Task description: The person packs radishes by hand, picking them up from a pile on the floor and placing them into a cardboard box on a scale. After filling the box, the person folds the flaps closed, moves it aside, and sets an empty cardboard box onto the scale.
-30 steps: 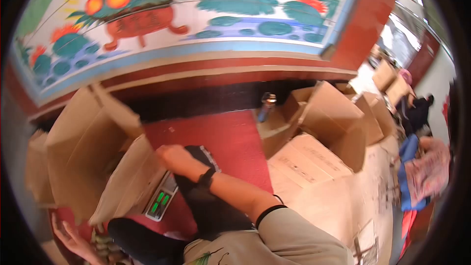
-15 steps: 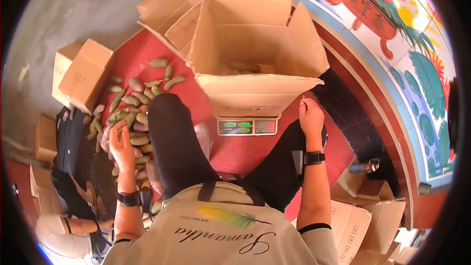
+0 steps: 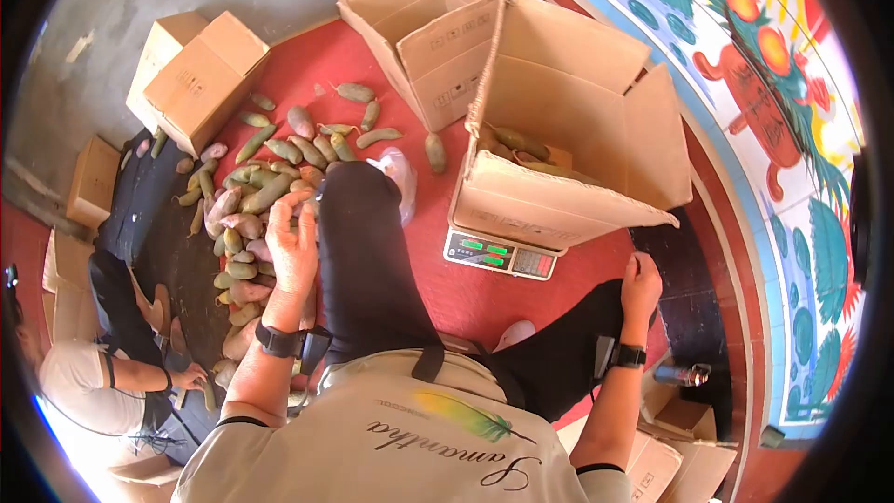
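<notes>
A heap of long green and pinkish roots, like radishes or sweet potatoes (image 3: 265, 194), covers the floor left of my knee. My left hand (image 3: 293, 247) is over the heap's near right side, fingers apart and a little bent, with nothing seen in them. Close to my right knee, my right hand (image 3: 641, 293) is curled closed, and no object shows in it. An open cardboard box (image 3: 559, 200) with several green roots inside stands on a digital scale (image 3: 503, 253) whose display is lit green.
Another open carton (image 3: 424, 28) stands behind the box. Two cartons (image 3: 209, 74) are stacked by the wall at left. A clear plastic bag (image 3: 400, 182) lies beside my left knee. At lower left a person (image 3: 102, 382) sits with a hand by a root. A painted wall (image 3: 773, 112) borders the right.
The view has turned, so the box, scale and heap appear farther right. My right hand has drawn back from the box's corner toward my knee. My left hand stays over the heap.
</notes>
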